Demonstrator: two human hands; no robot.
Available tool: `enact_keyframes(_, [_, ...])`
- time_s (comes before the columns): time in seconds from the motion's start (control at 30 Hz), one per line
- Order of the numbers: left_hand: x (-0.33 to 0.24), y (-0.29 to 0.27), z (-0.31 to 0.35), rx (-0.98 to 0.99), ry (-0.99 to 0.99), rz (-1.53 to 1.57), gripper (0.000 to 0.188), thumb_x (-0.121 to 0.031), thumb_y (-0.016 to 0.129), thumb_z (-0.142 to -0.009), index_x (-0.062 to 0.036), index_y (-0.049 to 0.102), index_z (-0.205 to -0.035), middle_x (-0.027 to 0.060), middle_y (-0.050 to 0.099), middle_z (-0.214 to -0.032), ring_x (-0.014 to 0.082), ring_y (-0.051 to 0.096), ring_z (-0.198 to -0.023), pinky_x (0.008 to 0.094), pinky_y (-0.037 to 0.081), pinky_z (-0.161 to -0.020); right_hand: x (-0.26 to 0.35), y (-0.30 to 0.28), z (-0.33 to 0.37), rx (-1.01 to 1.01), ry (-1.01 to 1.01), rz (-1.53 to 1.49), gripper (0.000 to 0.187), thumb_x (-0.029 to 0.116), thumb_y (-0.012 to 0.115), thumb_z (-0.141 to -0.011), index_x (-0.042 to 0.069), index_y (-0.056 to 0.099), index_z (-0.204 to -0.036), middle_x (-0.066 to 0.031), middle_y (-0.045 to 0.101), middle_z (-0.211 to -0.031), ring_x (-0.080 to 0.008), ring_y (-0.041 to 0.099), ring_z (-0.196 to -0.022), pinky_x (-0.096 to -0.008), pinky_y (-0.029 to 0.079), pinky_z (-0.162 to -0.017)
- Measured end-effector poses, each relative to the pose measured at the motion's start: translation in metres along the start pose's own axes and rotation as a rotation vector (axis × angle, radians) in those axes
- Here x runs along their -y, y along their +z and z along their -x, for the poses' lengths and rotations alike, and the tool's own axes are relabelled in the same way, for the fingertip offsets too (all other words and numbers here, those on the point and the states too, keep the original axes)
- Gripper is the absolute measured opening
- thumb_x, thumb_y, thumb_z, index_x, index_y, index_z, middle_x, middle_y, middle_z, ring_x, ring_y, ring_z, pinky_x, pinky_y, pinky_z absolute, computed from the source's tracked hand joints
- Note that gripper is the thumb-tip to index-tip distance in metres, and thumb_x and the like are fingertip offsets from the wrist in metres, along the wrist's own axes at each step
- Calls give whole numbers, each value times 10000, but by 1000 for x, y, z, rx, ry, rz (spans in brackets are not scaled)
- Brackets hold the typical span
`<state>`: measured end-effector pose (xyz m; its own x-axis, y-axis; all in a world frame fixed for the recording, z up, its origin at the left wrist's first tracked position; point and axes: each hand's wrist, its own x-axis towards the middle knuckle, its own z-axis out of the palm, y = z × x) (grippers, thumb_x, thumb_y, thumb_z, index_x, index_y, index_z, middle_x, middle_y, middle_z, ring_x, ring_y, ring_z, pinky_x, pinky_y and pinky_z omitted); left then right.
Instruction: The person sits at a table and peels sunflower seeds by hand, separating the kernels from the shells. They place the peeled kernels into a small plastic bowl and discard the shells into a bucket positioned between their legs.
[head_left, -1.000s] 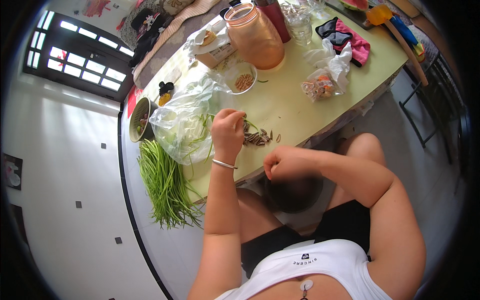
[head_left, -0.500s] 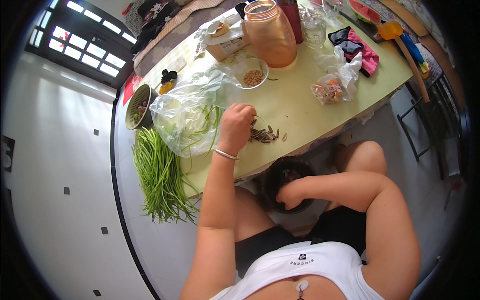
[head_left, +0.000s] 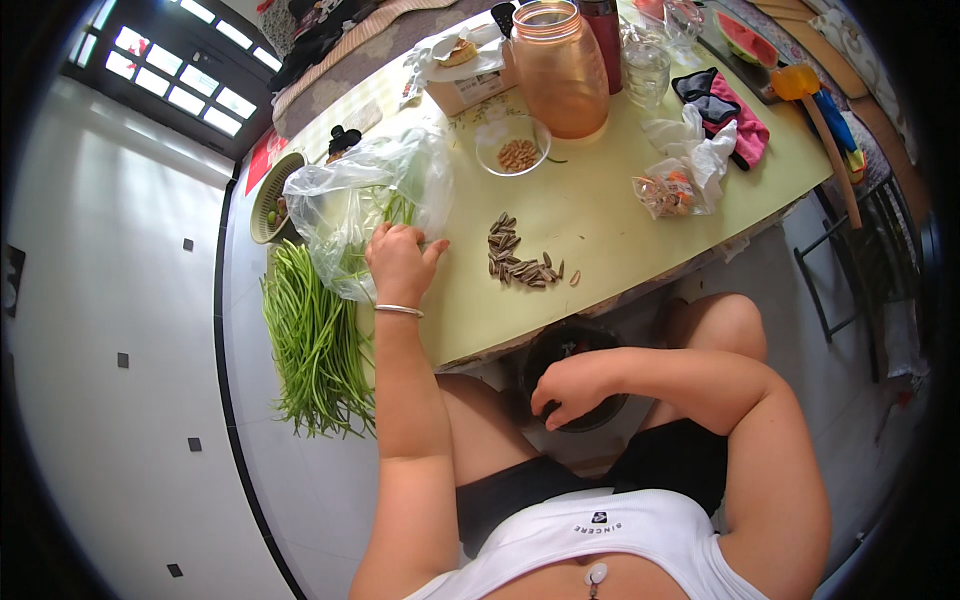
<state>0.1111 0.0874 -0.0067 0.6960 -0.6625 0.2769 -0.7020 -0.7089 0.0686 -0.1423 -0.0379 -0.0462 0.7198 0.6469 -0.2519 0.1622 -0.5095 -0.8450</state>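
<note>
At the edge of a clear plastic bag point(head_left: 325, 215), my left hand point(head_left: 400, 265) has its thumb spread away from the bent fingers. Green stems point(head_left: 397, 208) show in the bag just beyond those fingertips, and nothing is visibly gripped. A thick bundle of long green stems point(head_left: 315, 345) lies left of that hand, hanging over the table's edge. My right hand point(head_left: 578, 388) hovers over a dark bin point(head_left: 600, 415) between my knees, fingers loosely apart and pointing down. Striped seeds point(head_left: 525, 268) lie on the table right of my left hand.
A clear bowl point(head_left: 513, 148) of shelled nuts stands beyond the seeds. Behind it are a large amber jar point(head_left: 562, 75) and a cardboard box point(head_left: 470, 88). A basket point(head_left: 270, 205) sits at the table's left. Tissues point(head_left: 705, 150) and a snack packet point(head_left: 668, 190) lie to the right.
My left hand has moved left from beside the seeds to the bag and greens, its thumb now spread. My right hand has lifted slightly at the bin, its fingers looser.
</note>
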Motion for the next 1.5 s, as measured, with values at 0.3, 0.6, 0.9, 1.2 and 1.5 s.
enact_keyframes(0.3, [-66, -11, 10, -203, 433, 454, 164, -115, 763, -666, -63, 699, -807, 90, 668, -886, 314, 583, -956, 392, 461, -842, 4, -64, 30, -525, -95, -338, 128, 127, 602, -875, 14, 659, -900, -60, 649, -756, -106, 611, -697, -287, 496, -604])
enact_keyframes(0.6, [-129, 9, 28, -146, 292, 384, 106, -145, 773, -646, -79, 697, -679, 66, 611, -724, 276, 564, -807, 386, 456, -727, -32, -104, 44, -1240, 85, -641, 128, 101, 615, -826, -4, 643, -893, -29, 623, -745, -76, 560, -648, -230, 445, -543])
enact_keyframes(0.9, [-143, 10, 20, -123, 170, 663, 107, -44, 686, -742, -37, 663, -846, 97, 650, -757, 263, 626, -719, 361, 498, -671, -45, -96, 27, -1227, 206, -489, 138, 121, 649, -797, -6, 679, -842, -23, 627, -667, -81, 546, -608, -248, 446, -556])
enact_keyframes(1.2, [-145, 7, 22, -349, 341, 569, 137, -62, 704, -773, -43, 701, -908, 127, 654, -734, 270, 633, -631, 325, 506, -570, -37, -93, 25, -1285, 43, -840, 138, 111, 669, -834, -25, 681, -852, -22, 658, -775, -64, 561, -693, -225, 459, -633])
enact_keyframes(1.5, [-146, 9, 29, -368, 383, 386, 149, -63, 699, -743, -45, 700, -891, 98, 596, -636, 254, 593, -552, 332, 467, -474, -37, -88, 12, -1361, 70, -619, 91, 68, 648, -794, -19, 636, -770, -16, 626, -726, -68, 541, -673, -243, 460, -621])
